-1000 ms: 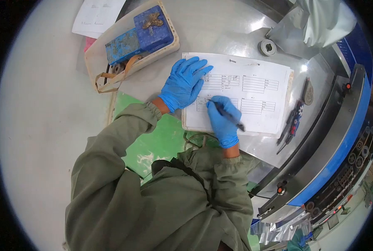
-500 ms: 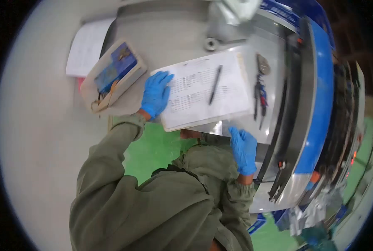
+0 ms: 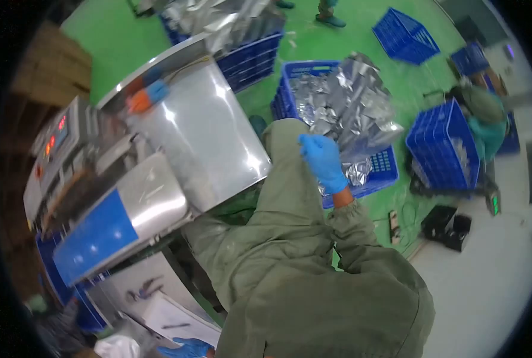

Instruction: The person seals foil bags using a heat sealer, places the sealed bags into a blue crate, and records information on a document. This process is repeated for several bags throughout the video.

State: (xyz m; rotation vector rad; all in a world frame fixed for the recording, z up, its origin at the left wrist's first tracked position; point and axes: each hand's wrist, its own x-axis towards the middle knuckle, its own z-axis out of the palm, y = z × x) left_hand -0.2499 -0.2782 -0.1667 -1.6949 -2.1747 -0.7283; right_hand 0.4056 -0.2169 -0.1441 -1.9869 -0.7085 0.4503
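Note:
My right hand (image 3: 323,160), in a blue glove, is raised beside a heap of crumpled silver foil bags (image 3: 349,107) that fills a blue crate (image 3: 373,173). Its fingers are loosely apart and nothing shows in its grip. My left hand (image 3: 186,348) appears only as a sliver of blue glove at the bottom edge, next to the white form sheet (image 3: 173,322) with the pen (image 3: 175,326) lying on it. My olive sleeves and jacket fill the middle of the view.
A stainless steel machine (image 3: 200,137) with a blue panel (image 3: 96,238) and red displays stands at the left. Several blue crates (image 3: 442,146) sit on the green floor. Another person (image 3: 487,119) in green crouches at the right. Black boxes (image 3: 448,225) lie nearby.
My view has swung round from the form sheet to the floor and crates. My right hand, away from the pen, has risen to the foil bags. The left hand stays by the sheet.

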